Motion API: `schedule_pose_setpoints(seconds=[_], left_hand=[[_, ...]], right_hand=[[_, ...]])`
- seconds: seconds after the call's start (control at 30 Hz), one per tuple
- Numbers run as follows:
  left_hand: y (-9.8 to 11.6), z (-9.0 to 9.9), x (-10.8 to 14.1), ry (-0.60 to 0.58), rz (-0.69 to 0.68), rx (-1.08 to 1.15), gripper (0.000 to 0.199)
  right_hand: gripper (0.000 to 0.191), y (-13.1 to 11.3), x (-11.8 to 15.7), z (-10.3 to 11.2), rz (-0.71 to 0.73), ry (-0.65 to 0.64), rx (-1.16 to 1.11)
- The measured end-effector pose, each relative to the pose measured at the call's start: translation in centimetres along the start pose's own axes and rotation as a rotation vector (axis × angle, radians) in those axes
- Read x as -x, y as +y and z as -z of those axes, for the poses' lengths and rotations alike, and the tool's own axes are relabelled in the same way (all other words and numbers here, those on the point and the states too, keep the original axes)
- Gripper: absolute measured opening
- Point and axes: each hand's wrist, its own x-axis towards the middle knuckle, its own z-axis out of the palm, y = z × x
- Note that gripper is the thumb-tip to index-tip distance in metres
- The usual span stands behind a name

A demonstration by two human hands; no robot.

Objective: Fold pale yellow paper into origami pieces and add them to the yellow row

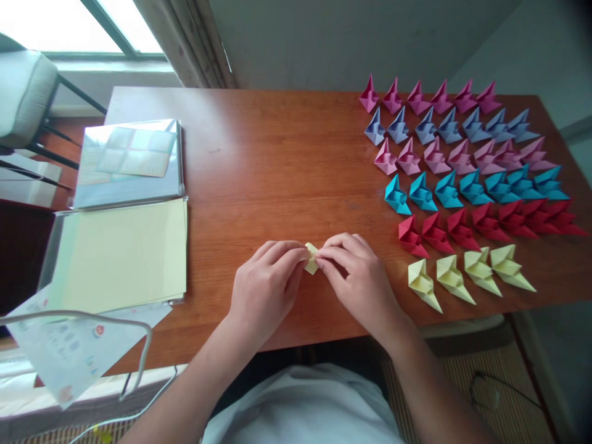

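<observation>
Between my two hands is a small folded piece of pale yellow paper [311, 259], just above the front middle of the table. My left hand [268, 280] pinches its left side with thumb and fingertips. From the right, the fingertips of my right hand [358, 277] grip the other side. The fingers cover part of the paper, so its full shape is hidden. To the right of my right hand stands a row of pale yellow origami pieces [420, 283] with pointed tips.
Behind that row lie more origami rows: red [411, 235], blue [396, 195], pink [386, 158], lavender [375, 128] and magenta [369, 97]. An open folder [139, 179] with yellow paper sheets [124, 259] lies left on the wooden table [259, 154]. A bent white tube [92, 313] crosses the lower left.
</observation>
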Motion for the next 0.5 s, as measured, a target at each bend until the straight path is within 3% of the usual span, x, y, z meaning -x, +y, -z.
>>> schedule_pose_setpoints(seconds=[0.5], left_hand=[[0.1,-0.08,-0.52,0.062,0.078,0.018,0.014]], right_hand=[[0.013,-0.96,-1.06,-0.22,-0.16,-0.025,0.091]])
